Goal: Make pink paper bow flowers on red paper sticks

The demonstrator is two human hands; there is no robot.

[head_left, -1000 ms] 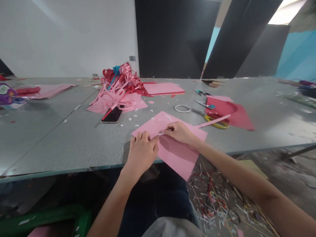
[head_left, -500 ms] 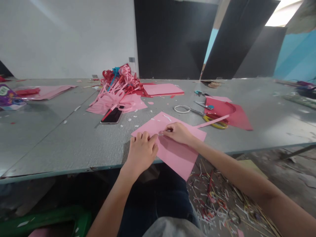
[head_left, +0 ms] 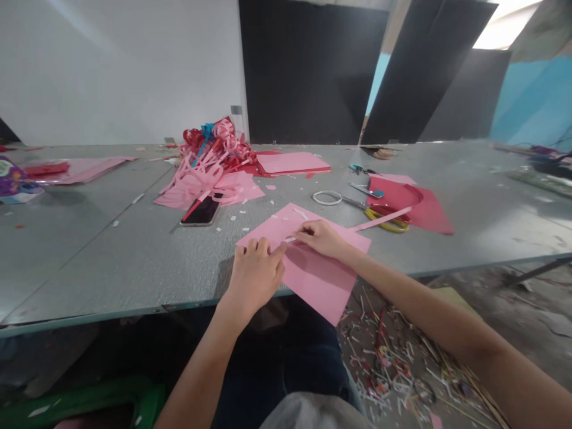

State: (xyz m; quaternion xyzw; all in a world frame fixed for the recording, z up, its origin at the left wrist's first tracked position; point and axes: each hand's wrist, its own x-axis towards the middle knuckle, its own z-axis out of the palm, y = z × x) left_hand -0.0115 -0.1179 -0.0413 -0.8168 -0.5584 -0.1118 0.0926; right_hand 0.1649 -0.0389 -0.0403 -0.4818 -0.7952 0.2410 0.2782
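Head view looks down on my two hands meeting over a pink sheet (head_left: 313, 274) that lies on the grey tabletop (head_left: 134, 250), its near corner hanging past the front edge above my lap. My left hand (head_left: 255, 275) rests on the sheet's left part, fingers curled, thumb and forefinger pressed together on a small white sliver (head_left: 290, 239). My right hand (head_left: 322, 237) comes in from the other side, its grip likewise pinched shut on that same sliver, so the fingertips of both hands touch at one spot on the sheet. Taking the pink sheet as the landmark: a long pink strip (head_left: 379, 219) runs off from its far right corner toward the yellow-handled scissors (head_left: 379, 214), which lie to its right on a red sheet (head_left: 413, 205). A white tape ring (head_left: 327, 197) sits just beyond the sheet's far corner. A dark phone (head_left: 201, 211) lies to its far left, and behind that sits a heap of pink and red curled strips (head_left: 210, 164). A flat stack of pink paper (head_left: 292, 162) lies well beyond it. Small white scraps dot the tabletop near its far edge, and the floor (head_left: 402, 363) to its lower right is littered with cuttings.
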